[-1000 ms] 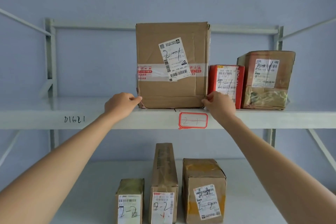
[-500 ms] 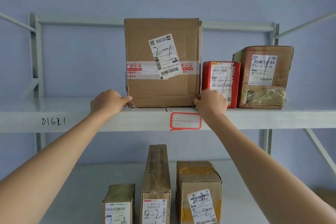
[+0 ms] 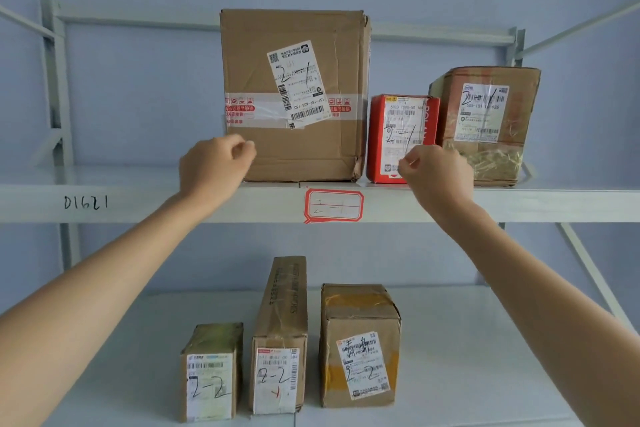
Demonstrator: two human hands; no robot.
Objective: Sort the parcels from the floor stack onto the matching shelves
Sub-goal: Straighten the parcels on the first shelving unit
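Note:
A large brown cardboard parcel [image 3: 294, 94] marked 2-1 stands upright on the upper shelf [image 3: 138, 201], above the red-framed 2-1 tag [image 3: 333, 205]. My left hand [image 3: 214, 170] hovers in front of its lower left corner, fingers loosely curled and holding nothing. My right hand [image 3: 434, 173] is off the parcel, in front of the red box [image 3: 401, 135], with thumb and fingertips pinched together and empty. Whether the left fingertips still touch the cardboard is unclear.
To the right of the red box stands a taped brown parcel [image 3: 485, 121] marked 2-1. The lower shelf [image 3: 485, 340] carries three parcels marked 2-2: a small one [image 3: 211, 374], a long narrow one [image 3: 280, 340] and a squat one [image 3: 360, 347]. Grey shelf posts stand at both sides.
Both hands have come off the large parcel's lower corners and drawn back towards me; the right hand moved right, in front of the red box. The parcel stays on the shelf.

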